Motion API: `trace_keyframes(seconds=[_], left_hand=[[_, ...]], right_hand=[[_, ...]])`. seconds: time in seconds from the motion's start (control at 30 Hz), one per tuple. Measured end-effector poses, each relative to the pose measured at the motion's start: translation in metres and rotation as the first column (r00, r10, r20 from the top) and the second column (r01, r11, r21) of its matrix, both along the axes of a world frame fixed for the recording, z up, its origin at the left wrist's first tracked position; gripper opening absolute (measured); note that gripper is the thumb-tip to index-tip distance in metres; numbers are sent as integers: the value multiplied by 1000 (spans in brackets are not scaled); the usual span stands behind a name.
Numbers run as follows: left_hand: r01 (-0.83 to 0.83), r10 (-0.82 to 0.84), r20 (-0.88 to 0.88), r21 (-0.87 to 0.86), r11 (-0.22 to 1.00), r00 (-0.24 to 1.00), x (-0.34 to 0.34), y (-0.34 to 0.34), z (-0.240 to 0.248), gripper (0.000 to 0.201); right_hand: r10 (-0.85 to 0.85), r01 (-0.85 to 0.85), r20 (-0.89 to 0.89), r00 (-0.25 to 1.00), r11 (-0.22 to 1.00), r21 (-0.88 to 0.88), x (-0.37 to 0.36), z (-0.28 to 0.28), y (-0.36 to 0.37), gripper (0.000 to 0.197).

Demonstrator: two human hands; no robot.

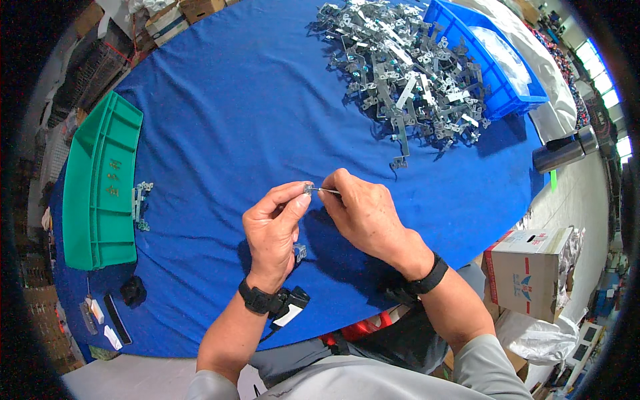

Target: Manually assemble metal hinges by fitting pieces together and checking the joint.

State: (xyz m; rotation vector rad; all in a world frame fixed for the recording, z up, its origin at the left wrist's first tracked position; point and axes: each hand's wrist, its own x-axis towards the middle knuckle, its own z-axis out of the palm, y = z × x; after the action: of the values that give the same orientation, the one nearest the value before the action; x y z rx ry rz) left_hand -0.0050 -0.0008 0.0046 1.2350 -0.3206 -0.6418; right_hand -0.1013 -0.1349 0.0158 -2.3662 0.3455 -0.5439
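- The left hand [270, 227] has its fingers pinched tight on a small metal part [307, 189], held over the blue surface [207, 160].
- The right hand [365, 212] has its fingers pinched on a thin rod [327, 191], pointing at the part.
- I cannot tell if they touch.
- Best keep the part still and the rod straight.
- Pushing softly should help stop slips.

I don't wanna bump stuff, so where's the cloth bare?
Blue cloth lies bare between the green tray and metal bracket pile, and between that pile and the right hand. Crowded: the pile by the blue crate, brackets by the tray.
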Motion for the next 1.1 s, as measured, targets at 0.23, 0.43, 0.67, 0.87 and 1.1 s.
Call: trace_keyframes(seconds=[0.23, 0.43, 0.67, 0.87, 1.1], left_hand=[[5, -5, 8, 10, 1000, 1000, 1, 0, 0, 17], [2, -3, 39, 19, 1000, 999, -1, 0, -1, 17], [-4, 4, 31, 15, 1000, 1000, -1, 0, 0, 18], [-3, 2, 32, 17, 1000, 999, 0, 1, -1, 18], [-21, 21, 5, 25, 999, 1000, -1, -1, -1, 17]], right_hand=[[0, -1, -9, 1000, 999, -35, -1, -3, -3, 18], [-6, 4, 53, 999, 999, 36, 0, 1, -1, 16], [-19, 19, 8, 1000, 999, 42, 0, 1, -2, 18], [-36, 35, 16, 999, 997, 68, 0, 0, -1, 20], [-40, 38, 35, 999, 997, 60, -2, 2, -2, 17]])
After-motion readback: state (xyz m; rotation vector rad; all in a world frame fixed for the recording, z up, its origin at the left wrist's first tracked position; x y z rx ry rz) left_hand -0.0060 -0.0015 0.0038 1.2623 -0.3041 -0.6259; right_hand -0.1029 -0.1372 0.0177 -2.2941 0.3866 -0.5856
